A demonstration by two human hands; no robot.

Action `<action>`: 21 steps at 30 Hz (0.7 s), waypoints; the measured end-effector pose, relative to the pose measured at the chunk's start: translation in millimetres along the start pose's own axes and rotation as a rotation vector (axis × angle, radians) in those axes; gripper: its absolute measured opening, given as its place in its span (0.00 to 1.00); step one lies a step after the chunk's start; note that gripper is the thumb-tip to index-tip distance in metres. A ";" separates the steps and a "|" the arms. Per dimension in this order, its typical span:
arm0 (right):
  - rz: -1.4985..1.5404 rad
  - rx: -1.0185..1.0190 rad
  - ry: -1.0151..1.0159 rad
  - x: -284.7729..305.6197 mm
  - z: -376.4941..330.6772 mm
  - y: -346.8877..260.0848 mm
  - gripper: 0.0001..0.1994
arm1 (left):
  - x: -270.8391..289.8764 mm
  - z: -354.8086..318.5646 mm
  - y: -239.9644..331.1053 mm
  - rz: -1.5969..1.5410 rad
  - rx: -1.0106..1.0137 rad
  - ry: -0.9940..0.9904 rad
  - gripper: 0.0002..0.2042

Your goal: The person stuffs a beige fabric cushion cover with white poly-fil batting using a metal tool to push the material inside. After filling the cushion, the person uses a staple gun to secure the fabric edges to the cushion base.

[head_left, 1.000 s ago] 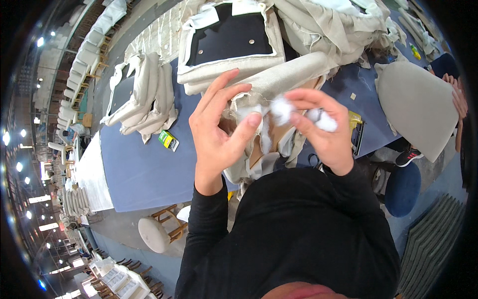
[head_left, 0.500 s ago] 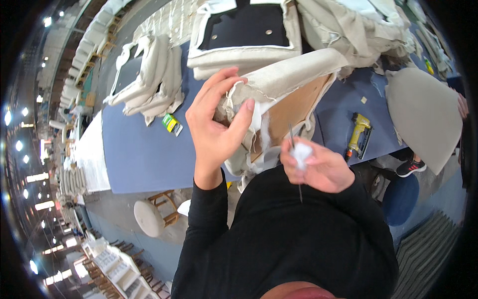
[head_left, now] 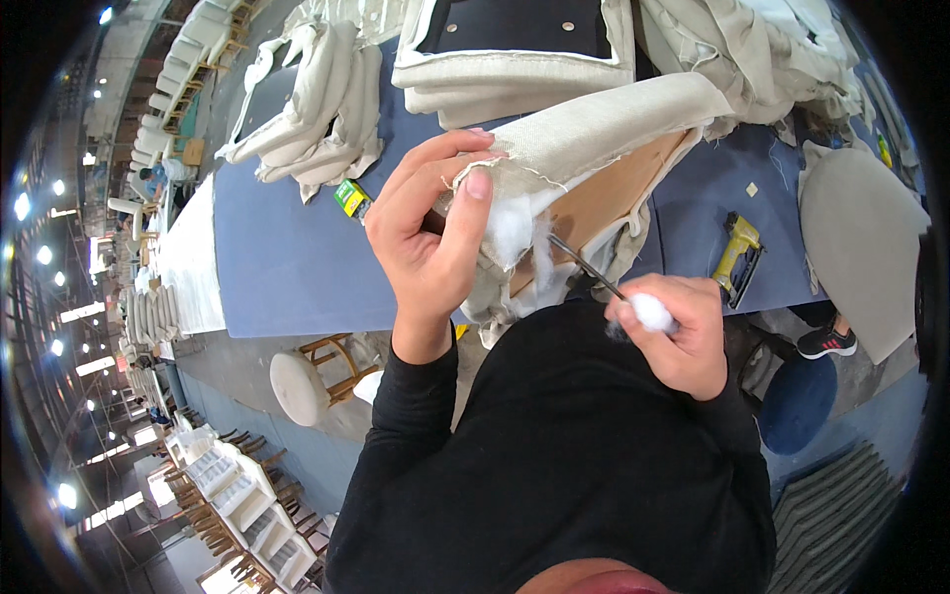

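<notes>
An upholstered seat-furniture piece [head_left: 604,124] in beige fabric stands tilted in front of me, its brown board side toward me. My left hand [head_left: 426,238] pinches the loose fabric edge at its near left corner, thumb and fingers on either side. White fibre stuffing [head_left: 512,230] shows in the gap there. My right hand [head_left: 683,332] grips a thin dark metal rod [head_left: 589,265] together with a white wad of stuffing [head_left: 651,313]. The rod slants up and left, its tip beside the stuffing at the opening. Whether the rod has a handle is hidden in my fist.
On the blue-covered table [head_left: 277,267] lie a yellow staple gun [head_left: 737,257], a small green-and-yellow box [head_left: 350,199] and several padded beige pieces [head_left: 515,99]. At the right is a grey-beige panel [head_left: 861,247], with a person's shoe [head_left: 826,342] below. A round stool [head_left: 299,388] stands lower left.
The rod has swung from near upright to a slant, its tip now at the corner opening. My right hand has moved right. More white stuffing shows beside my left thumb.
</notes>
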State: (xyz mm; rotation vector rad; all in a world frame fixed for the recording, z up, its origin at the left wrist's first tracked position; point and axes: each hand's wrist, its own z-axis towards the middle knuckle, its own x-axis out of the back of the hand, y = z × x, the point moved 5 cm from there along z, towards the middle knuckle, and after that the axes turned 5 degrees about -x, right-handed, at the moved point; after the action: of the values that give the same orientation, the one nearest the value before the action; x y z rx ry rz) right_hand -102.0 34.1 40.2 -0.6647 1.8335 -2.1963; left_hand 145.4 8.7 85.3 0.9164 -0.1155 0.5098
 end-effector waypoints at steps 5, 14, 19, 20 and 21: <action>-0.123 0.163 0.052 -6.6 11.7 -12.8 0.11 | -2.7 -4.7 0.2 -0.020 -0.044 0.018 0.05; -0.132 0.120 -0.032 -12.6 23.4 -8.7 0.08 | -6.0 -5.2 1.5 -0.033 -0.048 0.034 0.05; -0.004 0.054 -0.014 -19.2 32.4 2.9 0.07 | -6.4 -6.7 5.4 -0.031 -0.090 -0.005 0.06; 0.040 0.046 -0.038 -18.8 32.9 4.9 0.08 | -6.7 -6.8 5.0 -0.047 -0.098 -0.008 0.06; 0.086 0.041 -0.066 -18.6 33.8 6.4 0.09 | -6.2 -6.7 5.2 -0.058 -0.107 -0.011 0.06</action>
State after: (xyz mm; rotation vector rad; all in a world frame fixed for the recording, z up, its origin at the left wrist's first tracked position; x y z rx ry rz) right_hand -71.0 11.1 34.4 -0.6298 1.7471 -2.1250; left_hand 136.7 14.2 83.1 0.8158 -0.1246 0.4411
